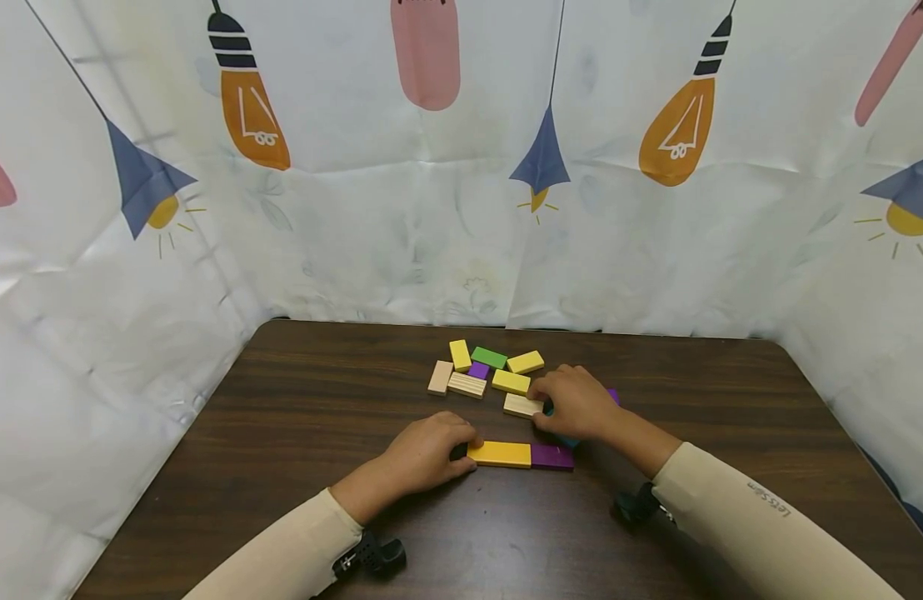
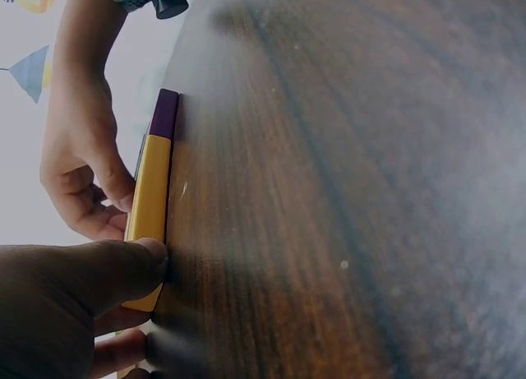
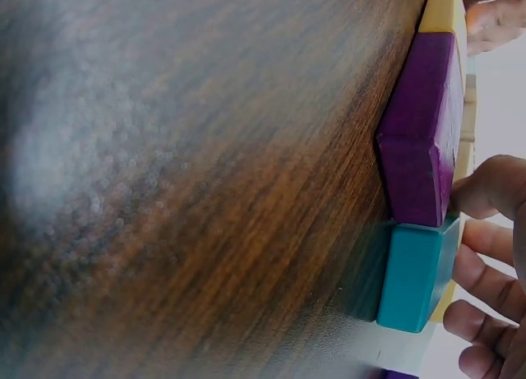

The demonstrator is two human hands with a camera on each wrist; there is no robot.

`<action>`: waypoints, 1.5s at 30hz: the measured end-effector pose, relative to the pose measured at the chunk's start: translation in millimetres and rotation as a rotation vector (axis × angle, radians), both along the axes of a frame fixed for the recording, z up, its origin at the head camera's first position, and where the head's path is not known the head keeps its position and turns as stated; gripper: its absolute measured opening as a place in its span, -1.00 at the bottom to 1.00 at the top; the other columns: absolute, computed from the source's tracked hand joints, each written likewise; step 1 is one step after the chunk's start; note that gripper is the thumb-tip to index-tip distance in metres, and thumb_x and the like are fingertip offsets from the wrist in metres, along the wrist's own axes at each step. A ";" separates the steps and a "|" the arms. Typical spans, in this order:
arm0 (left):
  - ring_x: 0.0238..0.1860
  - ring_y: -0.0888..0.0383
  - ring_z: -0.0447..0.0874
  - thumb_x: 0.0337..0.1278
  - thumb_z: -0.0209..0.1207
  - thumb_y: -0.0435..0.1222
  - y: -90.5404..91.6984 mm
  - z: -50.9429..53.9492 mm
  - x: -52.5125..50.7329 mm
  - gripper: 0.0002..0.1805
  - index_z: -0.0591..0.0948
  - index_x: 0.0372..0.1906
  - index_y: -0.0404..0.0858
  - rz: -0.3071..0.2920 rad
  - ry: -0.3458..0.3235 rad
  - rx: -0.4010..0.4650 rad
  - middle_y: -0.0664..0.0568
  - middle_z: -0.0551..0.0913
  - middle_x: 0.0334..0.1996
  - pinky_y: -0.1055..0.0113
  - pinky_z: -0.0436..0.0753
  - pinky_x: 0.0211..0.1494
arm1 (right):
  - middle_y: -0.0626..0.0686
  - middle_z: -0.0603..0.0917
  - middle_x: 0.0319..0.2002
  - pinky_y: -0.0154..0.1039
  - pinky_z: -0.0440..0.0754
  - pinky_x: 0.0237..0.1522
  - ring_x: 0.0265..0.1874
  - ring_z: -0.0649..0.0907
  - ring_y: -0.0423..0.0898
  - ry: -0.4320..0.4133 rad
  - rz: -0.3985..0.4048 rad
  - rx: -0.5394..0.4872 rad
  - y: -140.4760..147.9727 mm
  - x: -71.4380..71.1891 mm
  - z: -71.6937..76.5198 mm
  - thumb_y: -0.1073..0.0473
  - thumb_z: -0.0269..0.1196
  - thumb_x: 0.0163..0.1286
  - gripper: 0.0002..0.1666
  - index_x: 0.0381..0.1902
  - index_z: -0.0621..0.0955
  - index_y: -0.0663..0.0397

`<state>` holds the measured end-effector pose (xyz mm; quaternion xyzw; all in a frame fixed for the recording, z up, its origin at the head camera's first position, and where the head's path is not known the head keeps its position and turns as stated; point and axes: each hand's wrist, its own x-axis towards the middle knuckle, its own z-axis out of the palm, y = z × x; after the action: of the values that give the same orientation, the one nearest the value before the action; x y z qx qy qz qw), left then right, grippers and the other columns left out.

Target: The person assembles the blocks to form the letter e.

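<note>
My left hand (image 1: 430, 454) pinches the left end of a long yellow block (image 1: 504, 454) lying flat on the dark wooden table. End to end with it, on the right, lies a purple block (image 1: 551, 457). Farther back, my right hand (image 1: 579, 404) holds the right end of a plain wooden block (image 1: 519, 406) between thumb and fingers. A teal block (image 3: 408, 276), partly hidden under the right hand in the head view, sits near the purple block's right end. The left wrist view shows the thumb (image 2: 136, 268) against the yellow block's side.
Behind the hands lies a loose group of small blocks: several yellow ones (image 1: 511, 382), a green one (image 1: 489, 358), a small purple one (image 1: 479, 370) and wooden ones (image 1: 467, 385). Another purple block (image 1: 614, 396) shows past the right hand. A patterned curtain (image 1: 401, 250) stands behind the table (image 1: 319, 400).
</note>
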<state>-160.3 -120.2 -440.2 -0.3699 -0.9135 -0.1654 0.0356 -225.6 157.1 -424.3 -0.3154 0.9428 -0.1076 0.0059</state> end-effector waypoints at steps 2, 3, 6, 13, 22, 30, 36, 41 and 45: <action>-0.06 0.15 0.64 0.14 0.48 -0.18 -0.1 -0.3 -0.1 -0.80 0.75 -0.16 -0.09 0.001 -0.002 -0.001 0.16 0.71 -0.19 0.21 0.67 -0.06 | -0.16 0.71 -0.21 0.04 0.49 0.04 -0.16 0.57 -0.06 0.002 0.000 0.000 0.1 0.3 -0.2 0.02 0.44 0.24 -0.75 -0.13 0.77 -0.11; -0.05 0.15 0.64 0.14 0.48 -0.18 -0.3 -0.4 0.0 -0.80 0.75 -0.16 -0.09 0.002 -0.003 -0.001 0.17 0.71 -0.19 0.21 0.67 -0.06 | -0.16 0.71 -0.21 0.04 0.49 0.04 -0.16 0.57 -0.06 0.004 0.002 0.000 0.2 0.5 -0.2 0.02 0.44 0.23 -0.75 -0.12 0.77 -0.11; -0.05 0.15 0.64 0.14 0.48 -0.18 -0.4 -0.6 0.1 -0.80 0.75 -0.15 -0.08 0.005 -0.007 -0.003 0.17 0.71 -0.19 0.21 0.67 -0.06 | -0.16 0.71 -0.21 0.05 0.50 0.04 -0.15 0.58 -0.05 0.002 0.004 -0.007 0.9 0.9 1.2 0.02 0.43 0.24 -0.75 -0.12 0.77 -0.11; -0.05 0.15 0.64 0.15 0.47 -0.17 -0.4 -0.7 -0.2 -0.80 0.75 -0.15 -0.08 0.008 -0.015 -0.008 0.17 0.71 -0.18 0.20 0.67 -0.06 | -0.18 0.74 -0.24 0.13 0.49 0.11 -0.11 0.59 -0.02 -0.018 -0.029 -0.073 4.9 2.5 9.5 0.05 0.36 0.34 -0.79 -0.11 0.80 -0.11; -0.05 0.15 0.64 0.15 0.47 -0.17 -0.9 -0.8 -0.2 -0.80 0.75 -0.15 -0.08 0.010 -0.012 -0.006 0.16 0.71 -0.17 0.21 0.67 -0.06 | -0.17 0.75 -0.20 0.16 0.48 0.14 -0.08 0.61 0.00 -0.031 -0.003 -0.057 4.5 -0.3 9.3 0.04 0.42 0.33 -0.80 -0.12 0.79 -0.12; -0.05 0.15 0.64 0.16 0.47 -0.16 -0.9 -1.3 -0.6 -0.80 0.75 -0.15 -0.08 0.005 -0.006 -0.005 0.16 0.71 -0.18 0.21 0.67 -0.07 | -0.14 0.76 -0.16 0.17 0.50 0.13 -0.08 0.62 0.01 -0.016 0.016 -0.041 2.4 0.8 4.6 0.05 0.43 0.32 -0.80 -0.11 0.80 -0.12; -0.06 0.14 0.64 0.17 0.47 -0.16 -0.6 -0.4 0.1 -0.80 0.75 -0.15 -0.08 0.001 -0.003 -0.010 0.15 0.71 -0.18 0.21 0.67 -0.08 | -0.17 0.75 -0.16 0.14 0.50 0.10 -0.09 0.61 -0.01 -0.017 0.011 -0.049 4.5 0.2 5.4 0.05 0.42 0.32 -0.81 -0.11 0.79 -0.13; -0.06 0.15 0.64 0.17 0.46 -0.15 -0.6 0.1 0.5 -0.80 0.75 -0.15 -0.09 0.002 -0.005 -0.009 0.15 0.71 -0.18 0.21 0.67 -0.07 | -0.13 0.76 -0.14 0.16 0.49 0.14 -0.04 0.62 0.03 -0.022 -0.001 -0.055 8.8 0.7 7.8 0.05 0.43 0.33 -0.78 -0.09 0.80 -0.10; -0.06 0.15 0.64 0.17 0.47 -0.15 -0.7 -0.1 0.0 -0.80 0.75 -0.14 -0.09 0.005 -0.007 -0.010 0.16 0.71 -0.18 0.21 0.67 -0.07 | -0.12 0.76 -0.10 0.14 0.50 0.17 -0.01 0.62 0.04 -0.026 -0.016 -0.042 12.4 1.3 8.7 0.02 0.43 0.33 -0.73 -0.05 0.79 -0.08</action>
<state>-160.3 -120.8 -440.3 -0.3673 -0.9154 -0.1619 0.0310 -224.4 169.5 -415.6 -0.3067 0.9426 -0.1315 0.0104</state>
